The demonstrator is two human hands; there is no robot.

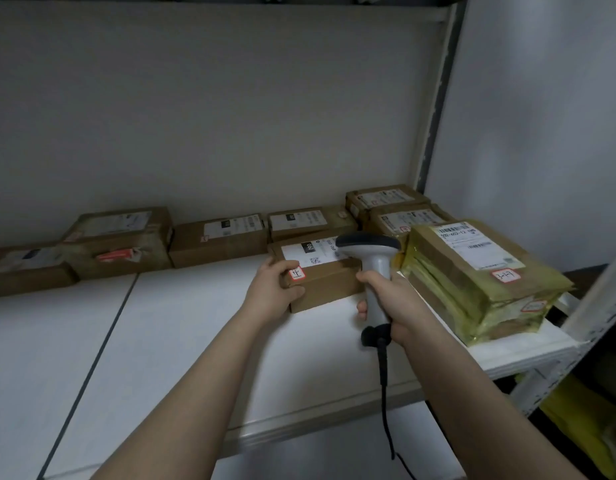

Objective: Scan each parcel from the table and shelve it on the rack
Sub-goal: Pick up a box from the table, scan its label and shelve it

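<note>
Left hand (275, 289) is gripping parcel (322, 271) at its near-left corner on rack shelf (161, 323), mid-right; right hand (396, 306) is clutching scanner (372, 258) above it. Cardboard is looking light, stiff: gripping opposite side edges should do.

Over the flat white rack shelf (182, 323), both forearms (202, 368) are seen bare to the wrist, and the left hand (270, 284) and right hand (394, 299) are likewise uncovered.

The scanner (375, 271) covers part of the label on the parcel (325, 289) — its print is unreadably blurred; the leftmost box (22, 271) runs off-frame.
</note>
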